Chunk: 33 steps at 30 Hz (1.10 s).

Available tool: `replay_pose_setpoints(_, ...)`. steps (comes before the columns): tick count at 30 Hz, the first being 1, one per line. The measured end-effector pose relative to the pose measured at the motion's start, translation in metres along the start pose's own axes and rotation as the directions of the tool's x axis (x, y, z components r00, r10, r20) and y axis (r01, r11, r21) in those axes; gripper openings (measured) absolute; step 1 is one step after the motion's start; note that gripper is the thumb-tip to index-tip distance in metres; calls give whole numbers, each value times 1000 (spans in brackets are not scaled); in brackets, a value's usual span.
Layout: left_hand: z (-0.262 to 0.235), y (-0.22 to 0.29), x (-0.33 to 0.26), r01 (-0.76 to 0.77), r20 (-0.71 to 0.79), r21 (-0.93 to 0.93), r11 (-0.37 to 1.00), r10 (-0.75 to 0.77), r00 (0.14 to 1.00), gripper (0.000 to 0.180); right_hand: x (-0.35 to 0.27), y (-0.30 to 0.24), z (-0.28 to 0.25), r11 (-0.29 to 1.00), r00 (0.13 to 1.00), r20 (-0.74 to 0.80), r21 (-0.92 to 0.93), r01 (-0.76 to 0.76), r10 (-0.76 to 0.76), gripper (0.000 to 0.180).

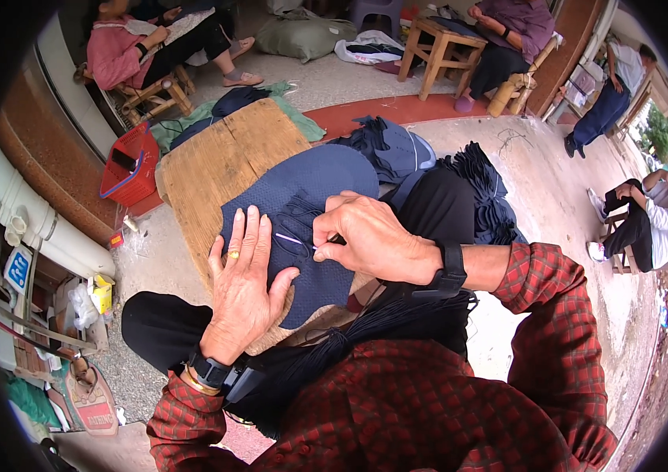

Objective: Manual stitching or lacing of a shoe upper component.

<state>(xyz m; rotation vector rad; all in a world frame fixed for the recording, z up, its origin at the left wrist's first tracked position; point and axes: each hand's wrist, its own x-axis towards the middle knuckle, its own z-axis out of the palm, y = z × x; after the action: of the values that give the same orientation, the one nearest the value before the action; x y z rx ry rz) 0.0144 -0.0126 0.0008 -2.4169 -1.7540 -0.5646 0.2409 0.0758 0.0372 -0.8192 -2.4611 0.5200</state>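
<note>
A navy knitted piece [322,169], shaped like a shoe upper, lies across a wooden board in front of me. My left hand [243,275] rests flat on its left part, fingers stretched out, a ring on one of them. Over the middle of the piece, my right hand [365,240] is closed in a pinch. A thin lilac stick [290,237] lies against the fabric, and a bit of lilac shows at my right fingertips, in line with it. Dark cord [298,208] lies in loose loops on the fabric just above the stick.
The wooden board [228,149] stands before my knees. More navy pieces [393,149] are heaped beyond it, with a bundle [479,189] to the right. A red basket [131,165] holds a dark phone-like object. Several people sit or stand around, one on a stool [625,256] at right.
</note>
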Motion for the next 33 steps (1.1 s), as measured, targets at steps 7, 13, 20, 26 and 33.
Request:
replay_pose_setpoints(7, 0, 0, -3, 49, -12, -60, 997, -49, 999, 89, 37, -11, -9, 962, 962, 97, -70, 263, -255, 20)
replay_pose_setpoints(13, 6, -3, -3, 113, -102, -125, 986, -126, 987, 100, 57, -8, 13, 935, 936, 249, -190, 299, -248, 14)
replay_pose_setpoints(20, 3, -3, -3, 81, -116, -109, 991, -93, 989, 94, 73, -25, 5, 927, 877, 449, -228, 298, -171, 21)
replay_pose_setpoints(26, -3, 1, -12, -97, -205, -187, 978, 58, 977, 53, 88, 2, 4, 963, 835, 507, -28, 267, -217, 24)
replay_pose_setpoints(33, -13, 37, -27, -59, 33, -105, 993, 63, 997, 44, 79, 10, 20, 976, 908, 360, 30, 215, -212, 28)
